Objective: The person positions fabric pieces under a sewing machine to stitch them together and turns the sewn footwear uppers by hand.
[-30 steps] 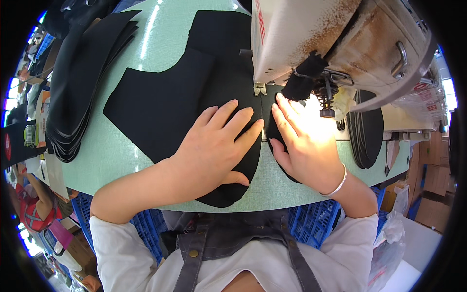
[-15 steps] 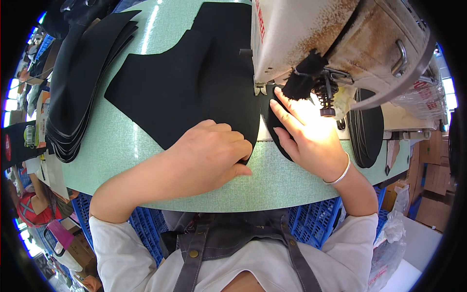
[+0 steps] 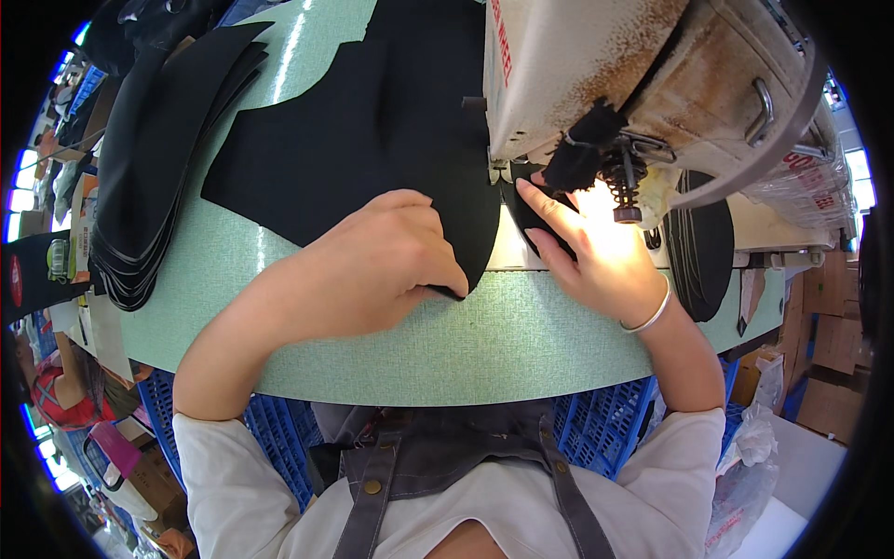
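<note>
A large black fabric panel (image 3: 307, 149) lies on the table, its right edge by the presser foot (image 3: 499, 173) of a sewing machine (image 3: 568, 65). My left hand (image 3: 396, 261) is closed on the panel's near corner, fingers curled and thumb tucked partly out of sight. Under my right hand (image 3: 596, 256) rests a smaller curved black piece (image 3: 526, 200), beside the foot. That hand lies flat with fingers spread, and bright lamp light washes out its back. Some of its fingertips are hidden behind the machine's black cloth wrap (image 3: 582, 144).
Long black cut pieces (image 3: 154, 177) are stacked on the left of the green table (image 3: 372, 368). More rounded black pieces (image 3: 703, 247) form a stack right of the machine. Blue plastic crates (image 3: 605, 419) stand below the table edge. Another person in red (image 3: 70, 396) is at far left.
The large panel and the small piece have slid away from me, past the presser foot. My left hand moved slightly forward and left with the corner; my right hand also shifted a little.
</note>
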The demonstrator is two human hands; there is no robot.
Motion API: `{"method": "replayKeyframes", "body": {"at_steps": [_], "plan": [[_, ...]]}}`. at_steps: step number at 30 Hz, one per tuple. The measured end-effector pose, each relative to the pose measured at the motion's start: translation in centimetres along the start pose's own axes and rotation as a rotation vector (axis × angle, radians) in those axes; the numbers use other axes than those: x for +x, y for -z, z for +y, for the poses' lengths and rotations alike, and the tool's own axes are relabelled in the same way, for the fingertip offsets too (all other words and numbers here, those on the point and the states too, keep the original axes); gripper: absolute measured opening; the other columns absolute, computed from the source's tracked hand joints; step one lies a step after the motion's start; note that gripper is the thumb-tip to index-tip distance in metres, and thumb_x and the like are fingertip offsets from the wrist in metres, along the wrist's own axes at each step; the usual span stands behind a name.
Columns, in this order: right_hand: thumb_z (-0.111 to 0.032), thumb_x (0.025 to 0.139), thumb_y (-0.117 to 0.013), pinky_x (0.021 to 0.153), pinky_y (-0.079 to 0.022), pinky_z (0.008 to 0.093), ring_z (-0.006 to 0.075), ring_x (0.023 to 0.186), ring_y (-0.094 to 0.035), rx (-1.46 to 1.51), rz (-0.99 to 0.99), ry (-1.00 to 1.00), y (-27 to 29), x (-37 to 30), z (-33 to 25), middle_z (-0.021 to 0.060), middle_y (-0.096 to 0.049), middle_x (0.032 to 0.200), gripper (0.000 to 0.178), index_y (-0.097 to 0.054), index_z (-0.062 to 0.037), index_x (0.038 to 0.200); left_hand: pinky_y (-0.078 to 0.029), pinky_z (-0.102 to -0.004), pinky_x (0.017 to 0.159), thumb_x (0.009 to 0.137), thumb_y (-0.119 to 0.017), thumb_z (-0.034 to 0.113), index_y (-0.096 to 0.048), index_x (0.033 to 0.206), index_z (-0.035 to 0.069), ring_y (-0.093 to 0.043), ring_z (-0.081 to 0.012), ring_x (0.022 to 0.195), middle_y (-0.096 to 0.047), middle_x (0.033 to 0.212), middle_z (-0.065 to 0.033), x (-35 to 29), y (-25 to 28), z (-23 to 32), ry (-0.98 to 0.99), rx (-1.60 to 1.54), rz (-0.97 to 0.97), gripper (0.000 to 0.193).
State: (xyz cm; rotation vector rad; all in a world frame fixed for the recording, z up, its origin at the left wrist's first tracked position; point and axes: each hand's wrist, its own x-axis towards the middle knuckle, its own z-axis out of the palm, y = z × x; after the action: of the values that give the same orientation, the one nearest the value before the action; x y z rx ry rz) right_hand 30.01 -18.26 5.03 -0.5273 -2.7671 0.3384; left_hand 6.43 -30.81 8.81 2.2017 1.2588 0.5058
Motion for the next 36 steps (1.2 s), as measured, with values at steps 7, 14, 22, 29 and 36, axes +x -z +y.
{"method": "replayKeyframes", "body": {"at_steps": [7, 14, 22, 29, 36], "plan": [[-0.014, 0.085, -0.072, 0.087, -0.053, 0.0352, 0.0292, 0.105, -0.063, 0.037, 0.011, 0.001, 0.1, 0.2, 0.1, 0.0105, -0.065, 0.122, 0.046, -0.062, -0.0104, 0.130, -0.038, -0.0456, 0.106, 0.070, -0.069, -0.004, -0.073, 0.092, 0.009, -0.062, -0.0224, 0.088, -0.069, 0.087, -0.0027, 0.3, -0.7, -0.2, 0.003, 0.097, 0.117, 0.025], [-0.008, 0.086, -0.070, 0.089, -0.052, 0.0335, 0.0273, 0.104, -0.064, 0.088, -0.002, 0.031, -0.2, 0.1, 1.3, 0.0107, -0.066, 0.119, 0.042, -0.063, -0.0091, 0.128, -0.040, -0.0449, 0.104, 0.066, -0.065, -0.008, -0.071, 0.090, 0.006, -0.059, -0.0233, 0.085, -0.068, 0.087, -0.0026, 0.7, -1.1, -0.6, -0.046, 0.231, 0.196, 0.028], [-0.009, 0.088, -0.069, 0.090, -0.052, 0.0347, 0.0271, 0.103, -0.065, 0.084, 0.043, 0.072, -0.5, 0.2, 1.7, 0.0118, -0.068, 0.117, 0.041, -0.064, -0.0081, 0.128, -0.041, -0.0437, 0.103, 0.067, -0.063, -0.005, -0.069, 0.090, 0.005, -0.056, -0.0219, 0.086, -0.062, 0.090, -0.0028, 1.6, -2.9, -0.6, -0.045, 0.418, 0.357, 0.026], [-0.008, 0.089, -0.067, 0.083, -0.054, 0.0326, 0.0254, 0.095, -0.069, 0.005, 0.003, 0.108, -1.2, 0.5, 2.7, 0.0118, -0.071, 0.111, 0.038, -0.064, -0.0063, 0.127, -0.044, -0.0385, 0.093, 0.067, -0.063, -0.002, -0.069, 0.097, 0.004, -0.056, -0.0223, 0.085, -0.057, 0.091, -0.0060, 2.3, -3.8, -0.1, 0.027, 0.473, 0.421, 0.031], [-0.002, 0.089, -0.065, 0.083, -0.054, 0.0319, 0.0244, 0.097, -0.069, -0.072, -0.028, 0.171, -0.4, 0.7, 2.2, 0.0096, -0.071, 0.112, 0.039, -0.062, -0.0040, 0.128, -0.044, -0.0361, 0.086, 0.072, -0.063, 0.002, -0.068, 0.100, 0.000, -0.056, -0.0215, 0.085, -0.056, 0.089, -0.0062, 2.7, -4.9, -0.9, 0.034, 0.621, 0.434, 0.029]]}}
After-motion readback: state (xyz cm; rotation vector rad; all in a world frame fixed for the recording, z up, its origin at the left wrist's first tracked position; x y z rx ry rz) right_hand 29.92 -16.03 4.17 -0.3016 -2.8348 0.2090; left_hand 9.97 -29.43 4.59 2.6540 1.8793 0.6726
